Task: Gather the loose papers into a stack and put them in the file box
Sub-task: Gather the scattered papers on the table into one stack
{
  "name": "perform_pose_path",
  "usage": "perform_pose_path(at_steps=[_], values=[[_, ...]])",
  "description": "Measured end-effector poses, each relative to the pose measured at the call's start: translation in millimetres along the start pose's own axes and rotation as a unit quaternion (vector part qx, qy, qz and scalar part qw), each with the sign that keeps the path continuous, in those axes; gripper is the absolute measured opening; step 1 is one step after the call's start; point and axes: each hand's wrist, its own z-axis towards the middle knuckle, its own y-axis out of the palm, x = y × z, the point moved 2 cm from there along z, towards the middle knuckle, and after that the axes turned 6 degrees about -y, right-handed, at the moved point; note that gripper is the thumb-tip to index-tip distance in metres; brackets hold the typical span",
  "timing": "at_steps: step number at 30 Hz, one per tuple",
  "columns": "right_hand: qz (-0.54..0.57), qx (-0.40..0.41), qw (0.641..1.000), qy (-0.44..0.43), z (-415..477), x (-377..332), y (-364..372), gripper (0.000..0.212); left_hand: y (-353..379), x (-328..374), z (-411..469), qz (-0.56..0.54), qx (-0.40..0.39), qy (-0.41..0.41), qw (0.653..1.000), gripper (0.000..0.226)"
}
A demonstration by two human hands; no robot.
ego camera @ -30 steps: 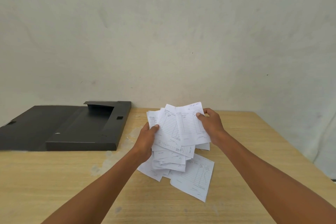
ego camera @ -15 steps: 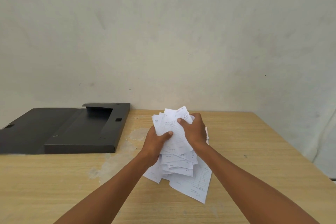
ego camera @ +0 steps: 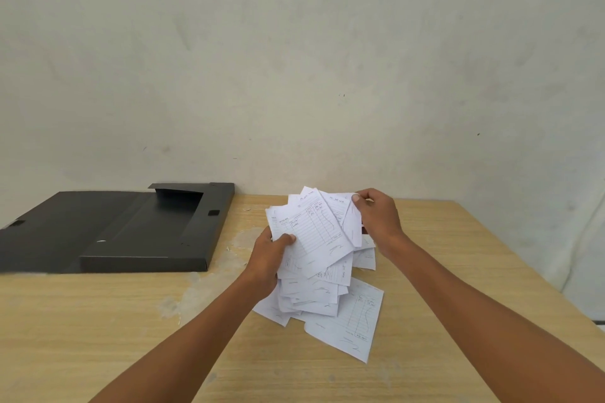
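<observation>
A messy bundle of white printed papers [ego camera: 314, 232] is lifted at its far end above the wooden table [ego camera: 98, 321]. My left hand [ego camera: 268, 258] grips the bundle's left edge, thumb on top. At the top right corner, my right hand [ego camera: 376, 216] pinches the sheets. More sheets fan out below the hands, and one loose paper [ego camera: 350, 321] lies flat nearest to me. The black file box [ego camera: 147, 232] lies open at the back left, apart from the papers, its lid spread flat to the left.
A pale wall rises directly behind the table. The table's right edge [ego camera: 523, 271] runs diagonally at the right, with the floor beyond it. Worn pale patches mark the wood between the box and the papers.
Half a second ago both hands were pressed together on the bundle's top. My right hand has since moved right to the top corner, and the sheets are spread wider again.
</observation>
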Motion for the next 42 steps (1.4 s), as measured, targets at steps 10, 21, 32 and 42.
perform_pose_path(at_steps=[10, 21, 32, 42], values=[[0.0, 0.116, 0.99, -0.082, 10.8, -18.4, -8.1, 0.013, -0.3, -4.8, -1.8, 0.008, -0.013, -0.017, 1.0, 0.035], [0.086, 0.15, 0.983, 0.066, -26.3, -1.6, 17.7, 0.005, 2.6, -1.2, -1.9, -0.041, 0.019, 0.022, 0.999, 0.041], [-0.221, 0.077, 0.972, -0.02, -76.6, 17.2, 63.5, 0.009, 17.6, -0.3, -10.3, -0.05, 0.017, 0.089, 0.995, 0.037], [-0.198, 0.012, 0.98, -0.029, -70.2, 26.7, 48.0, 0.03, 4.7, -3.7, 1.0, 0.011, 0.069, 0.078, 0.994, 0.033]])
